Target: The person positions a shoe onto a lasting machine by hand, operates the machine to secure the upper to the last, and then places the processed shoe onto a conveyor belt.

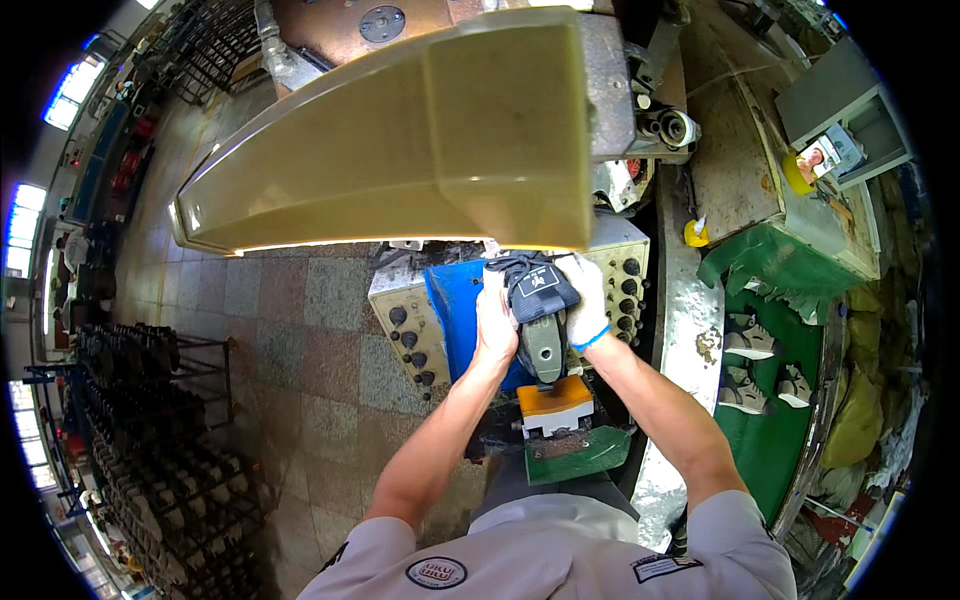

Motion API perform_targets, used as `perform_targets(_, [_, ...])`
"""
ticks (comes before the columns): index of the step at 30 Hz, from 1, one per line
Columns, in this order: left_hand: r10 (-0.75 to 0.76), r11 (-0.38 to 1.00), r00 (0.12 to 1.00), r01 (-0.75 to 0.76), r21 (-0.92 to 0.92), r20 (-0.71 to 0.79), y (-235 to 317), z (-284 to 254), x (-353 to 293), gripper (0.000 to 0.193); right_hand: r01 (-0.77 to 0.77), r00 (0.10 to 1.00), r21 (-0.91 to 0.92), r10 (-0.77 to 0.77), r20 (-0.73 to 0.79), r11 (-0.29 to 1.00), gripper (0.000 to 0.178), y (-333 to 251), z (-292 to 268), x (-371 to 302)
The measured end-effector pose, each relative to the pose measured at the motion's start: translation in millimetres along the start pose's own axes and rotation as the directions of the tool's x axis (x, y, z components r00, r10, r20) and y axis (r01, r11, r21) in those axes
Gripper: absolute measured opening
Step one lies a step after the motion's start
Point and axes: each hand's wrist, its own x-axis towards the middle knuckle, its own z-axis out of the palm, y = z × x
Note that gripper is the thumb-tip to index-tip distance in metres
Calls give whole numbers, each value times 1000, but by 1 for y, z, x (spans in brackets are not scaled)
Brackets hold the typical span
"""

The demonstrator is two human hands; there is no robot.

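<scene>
Between my hands is a dark shoe upper (540,292) with black laces and a pale-printed tongue, fitted on a grey-green shoe last (543,345) with a round hole. My left hand (494,318) is closed against its left side. On the right side, my right hand (586,300), in a white glove with a blue cuff, grips it too. The far end of the shoe sits just under the edge of the machine's large yellowish cover (400,150), so part of it is hidden. Close below the last is an orange pad (555,395) on a white bracket.
Knobbed control panels (408,335) flank the work spot, with a blue panel (457,300) on the left. A green flap (578,456) hangs near my waist. To the right, several shoes (750,340) lie on a green conveyor belt (765,440). Loaded dark racks (150,430) stand left.
</scene>
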Motion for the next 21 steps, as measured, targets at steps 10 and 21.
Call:
perform_targets(10, [248,728,921,-382,569,301,6,-56,21,54,104,994,94,-102,-27,990,32,21,23,-2])
perform_targets(21, [276,800,956,-169,575,-103,56,6,-73,55,31,1000,-108,-31,1,994,40,11,-27,-17])
